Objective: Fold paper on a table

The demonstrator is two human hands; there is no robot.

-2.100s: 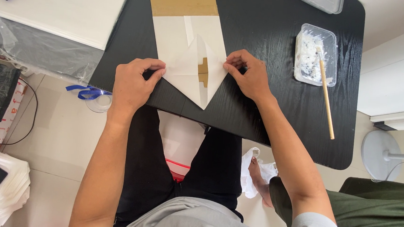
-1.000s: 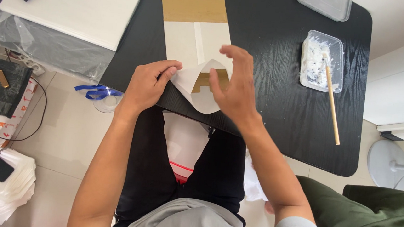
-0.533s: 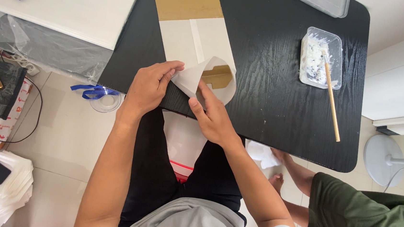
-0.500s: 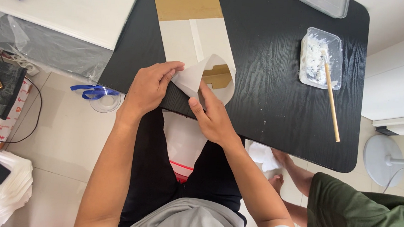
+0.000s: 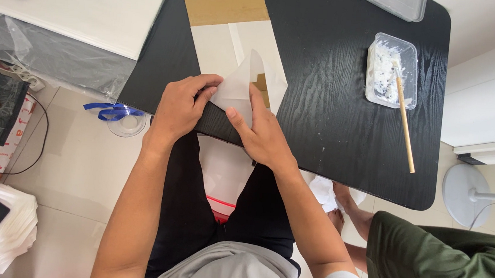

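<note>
A white paper sheet (image 5: 231, 43) with a brown strip along its far end lies on the black table (image 5: 332, 104). Its near end is folded into flaps. My left hand (image 5: 180, 107) presses down on the near left corner of the fold. Thumb extended, my right hand (image 5: 262, 135) holds a white triangular flap (image 5: 241, 80) folded up and over toward the left. A bit of brown paper shows under the flap.
A clear tub of white paste (image 5: 391, 71) with a wooden stick (image 5: 404, 125) sits at the table's right. A clear lid (image 5: 396, 2) lies at the far edge. White sheets (image 5: 93, 3) lie at left. Another person in green (image 5: 443, 269) stands at lower right.
My right hand moved from the right corner in toward the middle, folding the right flap over to the left. The left hand stayed on the left corner. A person in green came into view.
</note>
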